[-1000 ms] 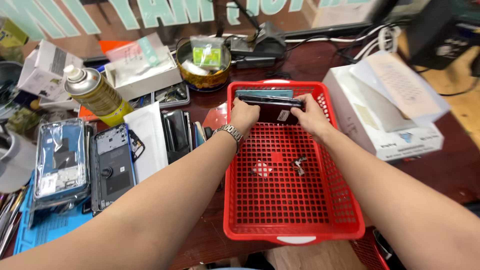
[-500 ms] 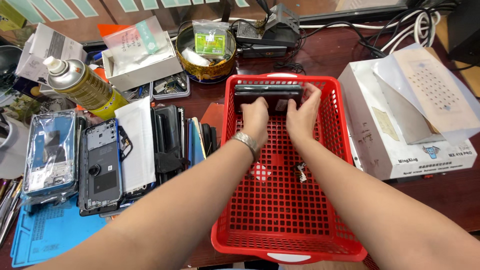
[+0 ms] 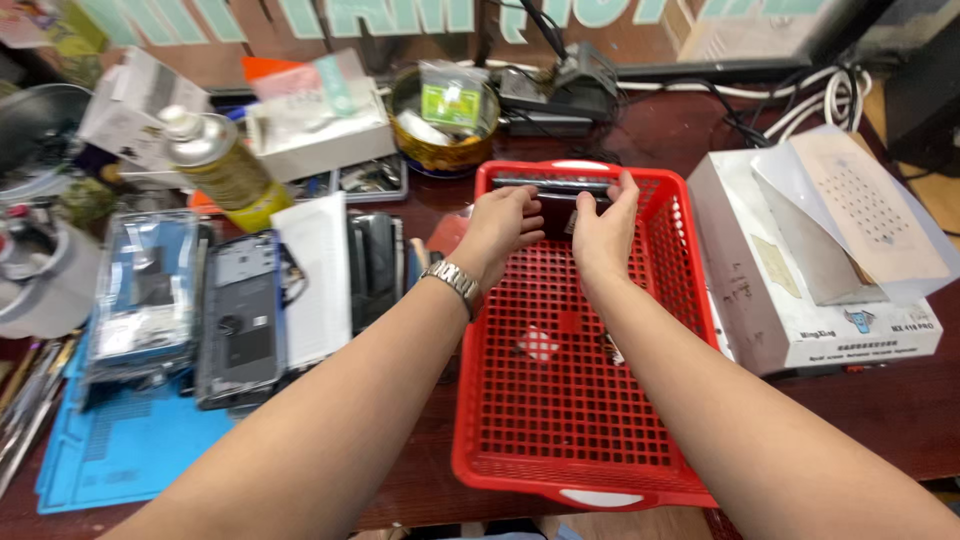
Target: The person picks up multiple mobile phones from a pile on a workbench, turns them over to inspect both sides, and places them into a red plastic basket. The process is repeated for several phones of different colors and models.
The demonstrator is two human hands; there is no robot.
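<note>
A dark phone (image 3: pixel 560 190) is held at the far end of the red plastic basket (image 3: pixel 590 440), gripped by both hands: left hand (image 3: pixel 500 225) curled on its left part, right hand (image 3: pixel 605 230) closed on its right edge. The step judged in hand is handling the phone inside the basket, over the mesh floor. A steady two-handed grip would be called for next. Opened phone frames (image 3: pixel 240 310) and a spray can (image 3: pixel 215 165) lie well to the left
</note>
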